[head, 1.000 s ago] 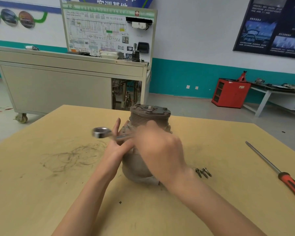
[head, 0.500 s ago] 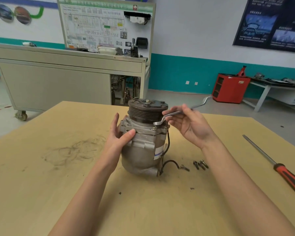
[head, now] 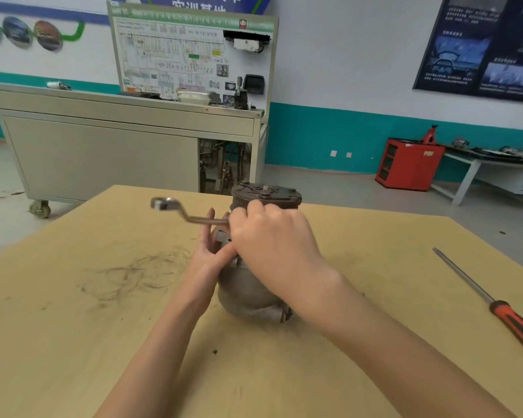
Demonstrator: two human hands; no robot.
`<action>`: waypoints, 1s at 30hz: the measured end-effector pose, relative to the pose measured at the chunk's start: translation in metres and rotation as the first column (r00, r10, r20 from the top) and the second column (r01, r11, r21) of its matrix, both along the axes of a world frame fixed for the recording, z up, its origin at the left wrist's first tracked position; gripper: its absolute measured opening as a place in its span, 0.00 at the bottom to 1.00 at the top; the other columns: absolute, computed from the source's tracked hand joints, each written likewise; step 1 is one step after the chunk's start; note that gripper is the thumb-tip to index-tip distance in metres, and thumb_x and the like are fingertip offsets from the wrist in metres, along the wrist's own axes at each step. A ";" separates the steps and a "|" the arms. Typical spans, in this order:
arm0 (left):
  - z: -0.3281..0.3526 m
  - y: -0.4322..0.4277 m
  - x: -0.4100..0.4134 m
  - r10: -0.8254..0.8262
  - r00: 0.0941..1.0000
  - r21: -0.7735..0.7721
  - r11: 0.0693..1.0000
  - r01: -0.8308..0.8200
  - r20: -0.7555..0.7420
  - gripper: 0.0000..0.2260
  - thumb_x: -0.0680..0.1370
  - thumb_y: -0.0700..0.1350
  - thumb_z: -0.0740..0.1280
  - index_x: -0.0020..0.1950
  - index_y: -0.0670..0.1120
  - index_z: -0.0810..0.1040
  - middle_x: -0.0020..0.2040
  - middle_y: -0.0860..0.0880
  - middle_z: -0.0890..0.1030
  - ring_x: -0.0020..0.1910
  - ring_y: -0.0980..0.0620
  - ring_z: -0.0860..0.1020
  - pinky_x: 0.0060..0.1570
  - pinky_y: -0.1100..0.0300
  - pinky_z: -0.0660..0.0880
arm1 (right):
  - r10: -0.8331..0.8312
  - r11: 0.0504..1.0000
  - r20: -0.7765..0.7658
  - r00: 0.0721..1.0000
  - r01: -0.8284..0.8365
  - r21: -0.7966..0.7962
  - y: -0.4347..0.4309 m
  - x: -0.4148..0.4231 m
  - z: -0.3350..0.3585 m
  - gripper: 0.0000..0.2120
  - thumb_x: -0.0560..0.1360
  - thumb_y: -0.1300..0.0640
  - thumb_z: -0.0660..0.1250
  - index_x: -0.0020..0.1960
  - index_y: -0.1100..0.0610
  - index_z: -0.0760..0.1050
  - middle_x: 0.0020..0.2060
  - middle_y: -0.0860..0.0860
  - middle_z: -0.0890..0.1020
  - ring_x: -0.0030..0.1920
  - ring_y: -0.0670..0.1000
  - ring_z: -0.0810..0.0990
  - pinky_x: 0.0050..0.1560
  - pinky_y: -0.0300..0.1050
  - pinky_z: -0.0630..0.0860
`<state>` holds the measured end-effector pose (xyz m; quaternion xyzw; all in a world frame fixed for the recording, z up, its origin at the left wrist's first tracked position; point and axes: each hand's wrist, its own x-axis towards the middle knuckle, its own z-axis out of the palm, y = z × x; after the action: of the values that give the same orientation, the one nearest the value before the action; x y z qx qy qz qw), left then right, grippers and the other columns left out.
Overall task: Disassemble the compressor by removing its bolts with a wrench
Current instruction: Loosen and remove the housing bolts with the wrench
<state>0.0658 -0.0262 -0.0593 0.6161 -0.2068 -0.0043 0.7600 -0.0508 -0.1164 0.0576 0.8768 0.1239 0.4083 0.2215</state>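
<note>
Over the tan wooden table point(head: 73, 327), a bent silver wrench point(head: 191, 218) is held about level, ring end pointed left, above the straight-fingered left hand point(head: 207, 256) pressed against the upright grey metal compressor point(head: 242, 292), its shaft gripped by the right hand point(head: 272, 239).

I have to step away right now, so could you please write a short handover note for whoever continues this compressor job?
The left hand presses flat against the left side of the compressor, steadying it.
The right hand grips the wrench at the compressor's upper body; the wrench's free end sticks out to the left.
The compressor stands upright on the table, pulley up. A screwdriver lies untouched at the right.
Done: cannot tell; no loose bolts are in view, and the right forearm hides the table beside the compressor.
Left: probably finish the bolt under the wrench, then the others.
</note>
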 end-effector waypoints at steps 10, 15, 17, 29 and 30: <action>-0.001 0.000 -0.004 -0.039 0.999 -0.045 0.998 0.038 -0.013 0.42 0.64 0.55 0.77 0.72 0.67 0.58 0.63 0.57 0.78 0.60 0.64 0.77 0.50 0.72 0.75 | 0.413 0.854 0.262 0.872 -0.471 0.223 -0.042 0.005 -0.027 0.13 0.77 0.58 0.64 0.36 0.60 0.78 0.31 0.52 0.78 0.31 0.50 0.77 0.30 0.41 0.73; 0.004 0.003 -0.007 -0.054 0.998 -0.048 0.997 0.053 -0.017 0.50 0.55 0.66 0.79 0.72 0.68 0.60 0.70 0.52 0.73 0.66 0.56 0.74 0.59 0.65 0.73 | 0.809 -0.327 0.271 0.522 0.015 0.945 -0.113 0.011 -0.033 0.15 0.78 0.58 0.57 0.44 0.55 0.82 0.52 0.54 0.83 0.43 0.54 0.83 0.43 0.43 0.79; 0.003 0.003 -0.007 -0.051 0.999 -0.052 0.997 0.050 -0.019 0.48 0.55 0.65 0.79 0.71 0.68 0.60 0.70 0.52 0.73 0.66 0.57 0.74 0.59 0.65 0.73 | 0.830 -0.414 0.285 0.480 0.188 0.891 -0.124 0.025 -0.035 0.14 0.78 0.58 0.58 0.44 0.56 0.82 0.52 0.57 0.83 0.42 0.53 0.82 0.42 0.43 0.79; 0.003 0.002 -0.005 -0.057 0.998 -0.067 0.996 0.055 -0.030 0.51 0.54 0.65 0.80 0.73 0.67 0.59 0.71 0.51 0.72 0.66 0.55 0.74 0.65 0.57 0.71 | 0.544 0.396 0.141 0.827 -0.401 0.826 -0.078 0.004 0.021 0.11 0.77 0.51 0.62 0.42 0.58 0.76 0.33 0.52 0.82 0.30 0.51 0.82 0.31 0.41 0.80; 0.001 0.002 -0.004 -0.062 0.998 -0.075 0.995 0.060 -0.025 0.51 0.55 0.65 0.80 0.74 0.66 0.59 0.70 0.51 0.73 0.66 0.55 0.75 0.65 0.57 0.72 | 0.489 0.594 0.099 0.867 -0.414 0.689 -0.069 0.002 0.025 0.13 0.77 0.51 0.62 0.44 0.60 0.77 0.32 0.53 0.82 0.29 0.52 0.82 0.31 0.45 0.80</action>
<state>0.0621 -0.0241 -0.0583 0.5808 -0.2150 -0.0281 0.7846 -0.0491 -0.1850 0.0825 0.8533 0.1914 0.4223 -0.2387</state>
